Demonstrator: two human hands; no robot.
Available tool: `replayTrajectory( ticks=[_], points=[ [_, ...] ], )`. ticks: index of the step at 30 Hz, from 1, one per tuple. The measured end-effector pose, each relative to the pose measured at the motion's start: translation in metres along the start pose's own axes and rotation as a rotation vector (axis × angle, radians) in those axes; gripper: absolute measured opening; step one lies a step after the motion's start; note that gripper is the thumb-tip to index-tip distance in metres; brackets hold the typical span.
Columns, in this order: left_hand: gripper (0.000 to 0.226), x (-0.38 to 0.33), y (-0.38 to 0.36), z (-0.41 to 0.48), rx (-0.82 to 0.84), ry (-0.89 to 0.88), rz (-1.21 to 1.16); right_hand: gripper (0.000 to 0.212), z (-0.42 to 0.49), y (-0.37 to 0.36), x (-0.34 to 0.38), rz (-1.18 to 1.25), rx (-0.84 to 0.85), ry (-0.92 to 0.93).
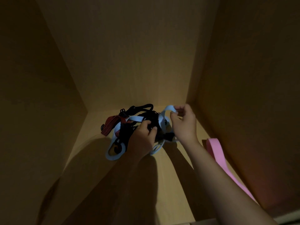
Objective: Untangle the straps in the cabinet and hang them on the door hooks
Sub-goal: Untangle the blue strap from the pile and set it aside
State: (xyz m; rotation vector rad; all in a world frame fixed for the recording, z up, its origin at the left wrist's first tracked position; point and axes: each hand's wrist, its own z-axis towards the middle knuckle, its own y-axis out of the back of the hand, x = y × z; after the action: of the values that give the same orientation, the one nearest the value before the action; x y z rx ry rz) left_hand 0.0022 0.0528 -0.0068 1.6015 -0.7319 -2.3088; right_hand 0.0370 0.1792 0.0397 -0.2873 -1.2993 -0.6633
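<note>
Dim cabinet (129, 62) holds tangled straps (123, 127): left grip (144, 135) clutches black straps (142, 108), right grip (183, 125) pinches the blue strap (168, 108)

Lit pretty dimly, tbh. A tan wood-grain back panel (129, 54) is flanked by shadowed side walls (32, 78). The floor board (172, 179) is crossed by dark shadows.

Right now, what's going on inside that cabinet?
A person is working on a tangle of straps on the cabinet floor. The left hand grips the black straps in the middle of the knot. The right hand pinches a loop of the light blue strap, lifted above the pile. A red-and-black striped strap is caught on the tangle's left side. A pink strap lies apart by the right wall. No door hooks are in view.
</note>
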Motion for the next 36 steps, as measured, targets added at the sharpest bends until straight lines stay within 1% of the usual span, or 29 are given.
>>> replayTrajectory(
  ticks=[3,5,6,8,9,11,14,16,18,20,22,23,24,25,26,27,29,30,31,33,35,36],
  points=[
    [0.044,-0.011,0.007,0.002,-0.049,-0.003,-0.042,0.013,0.0,0.004,0.023,0.079,0.06,0.022],
    [0.048,-0.021,0.014,0.005,-0.016,-0.001,-0.118,0.015,-0.001,0.004,0.037,0.084,0.148,0.052],
    [0.046,-0.027,0.018,0.006,0.024,0.007,-0.181,0.017,-0.003,0.004,0.042,0.089,0.196,0.067],
    [0.026,-0.039,0.026,0.007,0.115,0.031,-0.373,0.021,-0.005,0.002,0.051,0.144,0.261,0.087],
    [0.021,-0.045,0.03,0.005,0.143,0.059,-0.46,0.022,-0.006,0.001,0.055,0.183,0.274,0.087],
    [0.021,-0.051,0.041,0.003,0.17,0.108,-0.552,0.021,-0.007,-0.001,0.058,0.227,0.277,0.076],
    [0.014,-0.052,0.054,-0.003,0.164,0.176,-0.712,0.016,-0.008,-0.004,0.058,0.235,0.269,0.024],
    [0.02,-0.054,0.061,-0.006,0.151,0.218,-0.802,0.012,-0.011,-0.009,0.058,0.246,0.302,-0.006],
    [0.024,-0.055,0.065,-0.007,0.153,0.2,-0.776,0.011,-0.015,-0.016,0.059,0.237,0.338,-0.003],
    [0.022,-0.056,0.07,-0.009,0.157,0.161,-0.738,0.012,-0.018,-0.023,0.058,0.209,0.336,0.002],
    [0.02,-0.058,0.076,-0.011,0.136,0.162,-0.71,0.011,-0.019,-0.029,0.057,0.118,0.266,0.002],
    [0.02,-0.057,0.078,-0.012,0.122,0.164,-0.697,0.014,-0.019,-0.03,0.056,0.07,0.236,-0.007],
    [0.02,-0.056,0.08,-0.013,0.111,0.155,-0.685,0.018,-0.019,-0.031,0.056,0.034,0.239,-0.038],
    [0.02,-0.056,0.081,-0.014,0.111,0.144,-0.673,0.019,-0.021,-0.032,0.057,0.031,0.279,-0.09],
    [0.02,-0.055,0.081,-0.015,0.111,0.133,-0.656,0.02,-0.022,-0.033,0.058,0.076,0.343,-0.165],
    [0.019,-0.055,0.081,-0.015,0.117,0.124,-0.641,0.023,-0.024,-0.035,0.058,0.176,0.41,-0.26],
    [0.017,-0.056,0.08,-0.018,0.151,0.112,-0.592,0.027,-0.026,-0.037,0.057,0.486,0.517,-0.456],
    [0.017,-0.055,0.079,-0.019,0.18,0.103,-0.569,0.028,-0.025,-0.038,0.054,0.614,0.548,-0.517],
    [0.015,-0.056,0.078,-0.022,0.206,0.09,-0.568,0.03,-0.024,-0.04,0.051,0.681,0.561,-0.541],
    [0.011,-0.045,0.076,-0.025,0.243,0.043,-0.543,0.028,-0.026,-0.043,0.047,0.682,0.529,-0.524],
    [0.015,-0.029,0.073,-0.027,0.242,0.039,-0.43,0.016,-0.028,-0.045,0.043,0.646,0.45,-0.505],
    [0.01,-0.022,0.07,-0.03,0.238,0.069,-0.376,0.013,-0.03,-0.045,0.042,0.65,0.42,-0.507]
  ],
)
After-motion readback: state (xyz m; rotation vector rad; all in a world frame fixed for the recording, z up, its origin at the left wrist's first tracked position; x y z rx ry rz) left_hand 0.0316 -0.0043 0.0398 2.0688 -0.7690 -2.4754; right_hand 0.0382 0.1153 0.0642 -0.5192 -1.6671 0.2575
